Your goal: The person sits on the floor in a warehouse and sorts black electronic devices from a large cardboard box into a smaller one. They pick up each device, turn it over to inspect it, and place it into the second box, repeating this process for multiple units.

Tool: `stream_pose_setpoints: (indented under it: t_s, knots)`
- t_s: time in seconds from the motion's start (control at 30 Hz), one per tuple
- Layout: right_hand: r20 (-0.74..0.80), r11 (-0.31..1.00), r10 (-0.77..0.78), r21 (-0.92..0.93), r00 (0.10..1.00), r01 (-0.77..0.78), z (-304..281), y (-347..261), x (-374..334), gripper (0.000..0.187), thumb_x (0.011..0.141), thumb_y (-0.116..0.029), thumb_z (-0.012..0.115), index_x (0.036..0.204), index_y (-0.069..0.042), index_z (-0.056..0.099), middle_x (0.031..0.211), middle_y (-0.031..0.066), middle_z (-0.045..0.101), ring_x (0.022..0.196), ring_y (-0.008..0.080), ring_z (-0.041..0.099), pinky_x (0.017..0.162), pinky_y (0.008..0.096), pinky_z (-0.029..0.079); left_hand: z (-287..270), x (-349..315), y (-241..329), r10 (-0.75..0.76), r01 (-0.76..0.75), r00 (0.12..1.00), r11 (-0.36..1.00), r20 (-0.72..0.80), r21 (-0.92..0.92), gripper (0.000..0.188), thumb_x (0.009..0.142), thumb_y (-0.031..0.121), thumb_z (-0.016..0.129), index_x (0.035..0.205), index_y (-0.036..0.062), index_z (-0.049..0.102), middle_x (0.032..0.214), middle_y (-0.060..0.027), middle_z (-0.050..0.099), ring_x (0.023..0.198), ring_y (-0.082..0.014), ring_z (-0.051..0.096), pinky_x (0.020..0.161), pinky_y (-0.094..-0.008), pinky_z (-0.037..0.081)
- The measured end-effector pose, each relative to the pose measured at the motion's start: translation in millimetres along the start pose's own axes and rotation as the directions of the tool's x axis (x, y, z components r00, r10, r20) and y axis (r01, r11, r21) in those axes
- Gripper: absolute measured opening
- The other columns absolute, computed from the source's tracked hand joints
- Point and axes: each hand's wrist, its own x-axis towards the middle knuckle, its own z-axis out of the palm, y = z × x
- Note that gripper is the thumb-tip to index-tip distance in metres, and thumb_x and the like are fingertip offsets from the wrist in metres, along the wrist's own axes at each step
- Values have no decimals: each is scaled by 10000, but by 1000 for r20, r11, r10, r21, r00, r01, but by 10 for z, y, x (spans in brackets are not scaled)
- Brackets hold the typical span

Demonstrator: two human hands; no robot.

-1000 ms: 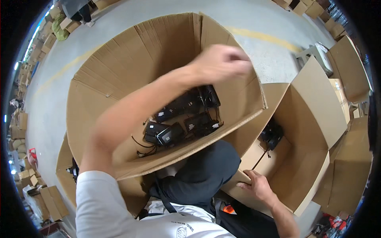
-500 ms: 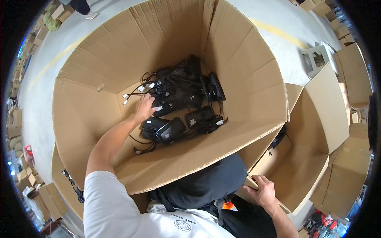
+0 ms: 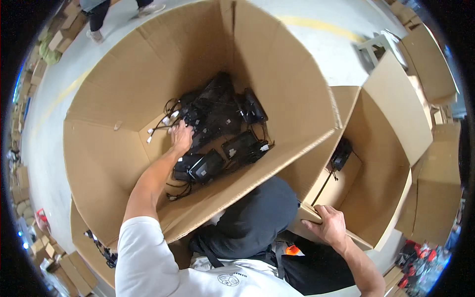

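Inside a large open cardboard box (image 3: 109,163) lies a heap of glossy black flat units (image 3: 213,111) with thin black cables and white plugs (image 3: 168,119). My left hand (image 3: 182,137) reaches down to the left side of the heap. Its fingers are bent among the cables beside the white plugs; whatever they pinch is hidden. Closer to me, more black units (image 3: 205,166) rest against each other on the box bottom. My right hand (image 3: 331,227) grips the near edge of a second, smaller cardboard box (image 3: 378,193), fingers over the rim.
One black unit (image 3: 341,153) with a cable lies in the smaller box. A grey stool (image 3: 378,49) stands beyond the boxes. Another person's legs (image 3: 99,20) show at the far left. Cartons (image 3: 435,183) are stacked at the right, and a black cable bundle (image 3: 101,247) hangs at the left.
The view has shifted, showing more of the smaller box and the black unit in it. My left hand has shifted slightly in toward the cables. The right hand keeps its grip. The other person has stepped.
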Motion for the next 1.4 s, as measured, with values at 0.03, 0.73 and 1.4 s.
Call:
stream_pose_setpoints:
  t_s: [0.03,0.73,1.4]
  knots:
    - [2,1000,9,0,1000,-9,-2,12,-16,511,803,-464,815,1045,-34,683,869,182,716,825,343,725,735,446,585,-80,-48,33,50,-50,999,998,-2,35,147,895,194,716,957,64,748,1090,-206,564,1029,-402,593,900,-512,447]
    - [-433,518,-56,758,899,397,-1414,-668,402,545,987,-426,670,1316,6,623,1180,168,698,1097,239,669,961,377,530,-4344,-930,1697,296,-63,953,-42,-72,-997,323,971,202,716,1216,3,647,1080,-85,735,930,-165,724,822,-314,612]
    - [-726,-134,255,628,639,767,-1835,703,-1205,404,1039,-237,622,1351,13,567,1226,96,693,1132,184,683,1032,369,544,-3483,-81,4354,822,396,570,-261,13,-881,289,993,245,623,1193,44,678,1076,-141,723,901,-239,717,776,-368,610]
